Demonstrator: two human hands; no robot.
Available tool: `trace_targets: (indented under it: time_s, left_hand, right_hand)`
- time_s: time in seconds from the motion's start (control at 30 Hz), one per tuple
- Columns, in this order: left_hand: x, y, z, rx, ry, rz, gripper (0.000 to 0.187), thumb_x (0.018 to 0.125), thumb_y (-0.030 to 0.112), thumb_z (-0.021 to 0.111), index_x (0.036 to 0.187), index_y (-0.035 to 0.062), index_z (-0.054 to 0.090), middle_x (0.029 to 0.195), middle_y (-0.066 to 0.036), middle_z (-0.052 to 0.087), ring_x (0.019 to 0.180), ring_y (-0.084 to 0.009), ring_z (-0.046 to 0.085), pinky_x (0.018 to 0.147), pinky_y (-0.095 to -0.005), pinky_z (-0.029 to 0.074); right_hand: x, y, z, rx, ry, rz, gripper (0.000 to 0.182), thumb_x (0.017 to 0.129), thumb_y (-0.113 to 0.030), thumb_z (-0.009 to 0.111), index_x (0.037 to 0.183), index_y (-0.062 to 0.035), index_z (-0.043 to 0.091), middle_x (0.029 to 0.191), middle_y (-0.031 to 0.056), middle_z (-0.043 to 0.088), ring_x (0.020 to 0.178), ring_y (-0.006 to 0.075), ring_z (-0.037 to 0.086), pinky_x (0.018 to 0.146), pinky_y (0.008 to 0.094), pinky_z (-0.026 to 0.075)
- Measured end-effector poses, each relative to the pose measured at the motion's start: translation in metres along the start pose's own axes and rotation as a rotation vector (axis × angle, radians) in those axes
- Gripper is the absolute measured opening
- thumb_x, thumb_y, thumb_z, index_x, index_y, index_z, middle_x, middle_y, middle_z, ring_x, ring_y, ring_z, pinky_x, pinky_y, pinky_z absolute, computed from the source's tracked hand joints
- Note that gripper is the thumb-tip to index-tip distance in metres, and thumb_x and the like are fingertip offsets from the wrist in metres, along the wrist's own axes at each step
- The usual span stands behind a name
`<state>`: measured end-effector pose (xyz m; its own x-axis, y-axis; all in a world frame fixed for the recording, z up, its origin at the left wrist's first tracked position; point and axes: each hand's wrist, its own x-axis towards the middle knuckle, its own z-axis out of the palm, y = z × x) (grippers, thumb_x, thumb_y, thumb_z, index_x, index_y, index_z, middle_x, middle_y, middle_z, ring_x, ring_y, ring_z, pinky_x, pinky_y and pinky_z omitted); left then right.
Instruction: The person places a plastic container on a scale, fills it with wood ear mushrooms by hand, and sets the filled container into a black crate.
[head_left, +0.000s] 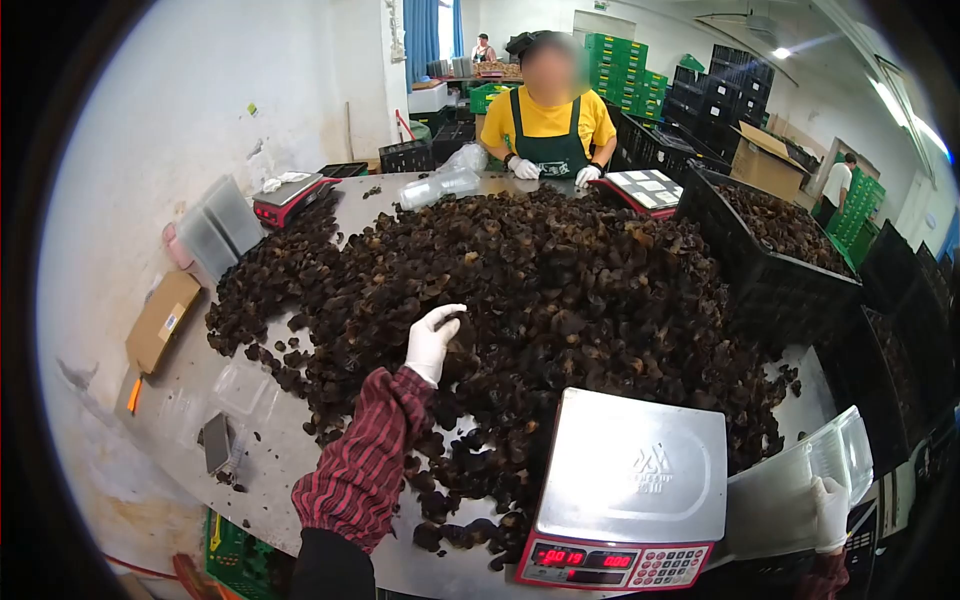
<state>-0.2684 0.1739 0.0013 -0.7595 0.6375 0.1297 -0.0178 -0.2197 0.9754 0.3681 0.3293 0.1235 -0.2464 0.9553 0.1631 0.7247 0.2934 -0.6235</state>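
My left hand [432, 345], in a white glove, is over the middle of a large pile of dark wood ear mushrooms [560, 280]. Its fingers curl towards the thumb, closed around dark mushroom pieces that barely show between them. At the lower right, my white-gloved right hand [830, 512] grips a stack of clear plastic containers [780, 500] by the side. Between my hands stands a red digital scale [630, 470] with a bare metal plate and lit red digits.
A person [548, 120] in a green apron stands across the metal table [270, 490], gloved hands at its edge. Two more scales [290, 195] [645, 190] are at the far side. Black crates [780, 285] line the right. A phone [216, 443] and cardboard [163, 320] lie left.
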Motion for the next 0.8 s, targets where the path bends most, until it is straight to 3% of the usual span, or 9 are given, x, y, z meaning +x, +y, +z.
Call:
trace_targets:
  time_s: [0.2, 0.23, 0.3, 0.33, 0.43, 0.53, 0.63, 0.73, 0.8]
  left_hand:
    - [-0.012, -0.01, -0.01, 0.353, -0.309, -0.03, 0.018, 0.081, 0.012, 0.057, 0.085, 0.0003, 0.07, 0.081, -0.005, 0.068, 0.079, -0.0121, 0.061, 0.077, -0.027, 0.047]
    - [-0.025, 0.013, 0.008, 0.782, -0.273, -0.164, 0.024, 0.078, 0.026, 0.065, 0.086, 0.0037, 0.071, 0.083, -0.008, 0.07, 0.08, -0.0178, 0.065, 0.075, -0.0315, 0.05]
    - [-0.03, -0.006, 0.014, 1.355, -0.3, -0.036, 0.029, 0.074, 0.035, 0.067, 0.089, 0.0103, 0.071, 0.085, -0.01, 0.069, 0.081, -0.025, 0.067, 0.074, -0.0364, 0.052]
    - [-0.033, -0.017, 0.015, 1.408, -0.371, -0.024, 0.03, 0.073, 0.038, 0.066, 0.086, 0.0121, 0.071, 0.091, -0.011, 0.068, 0.088, -0.0306, 0.064, 0.077, -0.0409, 0.051]
    - [-0.044, -0.034, 0.01, 1.291, -0.323, 0.153, 0.024, 0.076, 0.031, 0.064, 0.086, 0.0101, 0.069, 0.094, -0.011, 0.067, 0.092, -0.0291, 0.063, 0.08, -0.0393, 0.05]
    - [-0.064, -0.011, -0.01, 0.868, -0.312, 0.178, 0.025, 0.077, 0.022, 0.068, 0.093, 0.002, 0.068, 0.091, -0.014, 0.067, 0.088, -0.0259, 0.064, 0.082, -0.0345, 0.048]
    - [-0.113, 0.039, -0.046, 0.635, -0.327, -0.023, 0.028, 0.079, 0.019, 0.069, 0.097, -0.0018, 0.067, 0.091, -0.009, 0.068, 0.085, -0.0168, 0.063, 0.08, -0.0288, 0.047]
    - [-0.175, 0.083, -0.111, 0.738, -0.335, -0.033, 0.021, 0.081, 0.015, 0.066, 0.09, -0.0034, 0.064, 0.074, -0.004, 0.061, 0.07, -0.0093, 0.054, 0.065, -0.0268, 0.045]
    - [-0.221, 0.097, -0.177, 0.733, -0.337, -0.279, 0.015, 0.082, 0.014, 0.064, 0.084, -0.0012, 0.063, 0.069, 0.0, 0.054, 0.063, -0.0064, 0.048, 0.054, -0.0261, 0.039]
  right_hand:
    - [-0.003, -0.014, -0.003, -0.019, -0.045, 0.063, 0.039, 0.093, -0.024, 0.055, 0.063, 0.0006, 0.051, 0.057, -0.004, 0.04, 0.059, 0.0055, 0.033, 0.051, 0.0282, 0.029]
    - [-0.003, -0.013, -0.002, -0.021, -0.042, 0.064, 0.039, 0.093, -0.024, 0.055, 0.063, 0.0006, 0.051, 0.057, -0.004, 0.04, 0.059, 0.0055, 0.033, 0.051, 0.0282, 0.029]
    - [-0.001, -0.008, 0.001, 0.035, 0.003, 0.028, 0.04, 0.09, -0.02, 0.059, 0.058, -0.0024, 0.044, 0.056, -0.0052, 0.034, 0.058, 0.0043, 0.029, 0.049, 0.0277, 0.025]
    - [-0.001, -0.005, 0.002, 0.033, 0.003, 0.026, 0.04, 0.09, -0.02, 0.059, 0.058, -0.0024, 0.044, 0.056, -0.0052, 0.034, 0.058, 0.0043, 0.029, 0.049, 0.0277, 0.025]
    - [-0.001, -0.001, 0.0, 0.042, 0.002, 0.017, 0.04, 0.09, -0.02, 0.059, 0.059, -0.0016, 0.044, 0.057, -0.0051, 0.035, 0.058, 0.0046, 0.03, 0.049, 0.0283, 0.025]
    - [-0.001, -0.004, 0.0, 0.036, -0.009, 0.012, 0.04, 0.09, -0.022, 0.059, 0.059, -0.0011, 0.044, 0.057, -0.005, 0.035, 0.058, 0.0049, 0.03, 0.049, 0.0287, 0.026]
    - [0.0, -0.005, -0.001, 0.014, -0.023, -0.005, 0.04, 0.091, -0.023, 0.059, 0.059, -0.0007, 0.045, 0.058, -0.0048, 0.035, 0.059, 0.0052, 0.03, 0.05, 0.029, 0.026]
    - [0.001, 0.004, 0.0, 0.011, 0.001, -0.024, 0.04, 0.091, -0.026, 0.059, 0.063, 0.0003, 0.048, 0.059, -0.0043, 0.036, 0.059, 0.0061, 0.03, 0.051, 0.0291, 0.027]
    - [0.003, 0.013, 0.0, 0.01, -0.005, -0.029, 0.041, 0.092, -0.027, 0.058, 0.064, 0.0004, 0.048, 0.059, -0.0045, 0.036, 0.06, 0.0062, 0.03, 0.051, 0.0285, 0.027]
